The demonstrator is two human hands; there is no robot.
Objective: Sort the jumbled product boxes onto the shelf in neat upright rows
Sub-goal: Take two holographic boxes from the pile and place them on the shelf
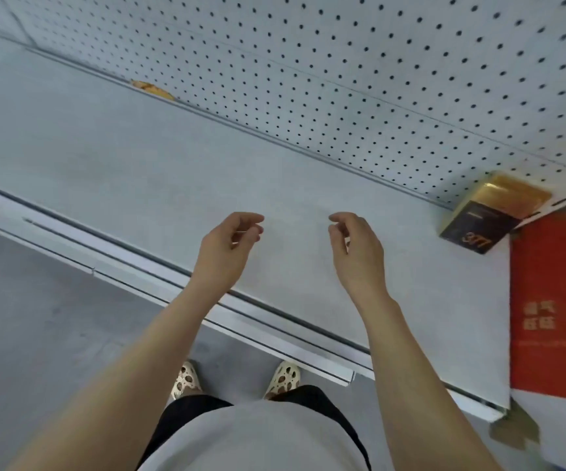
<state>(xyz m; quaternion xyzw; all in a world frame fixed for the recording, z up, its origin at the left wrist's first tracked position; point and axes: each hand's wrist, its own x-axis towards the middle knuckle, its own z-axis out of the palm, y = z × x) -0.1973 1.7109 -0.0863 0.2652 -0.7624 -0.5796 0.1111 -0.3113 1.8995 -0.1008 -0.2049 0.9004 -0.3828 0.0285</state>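
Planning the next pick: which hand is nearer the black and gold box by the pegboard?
Right. The right hand hovers over the shelf, left of the black and gold box; the left hand is farther left still. Both hold nothing.

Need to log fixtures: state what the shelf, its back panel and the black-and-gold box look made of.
Shelf: likely painted metal, matte pale grey, with a folded front rail.
Back panel: perforated sheet, probably metal, with regular round holes.
Black-and-gold box: seemingly printed cardboard, with a glossy gold top.
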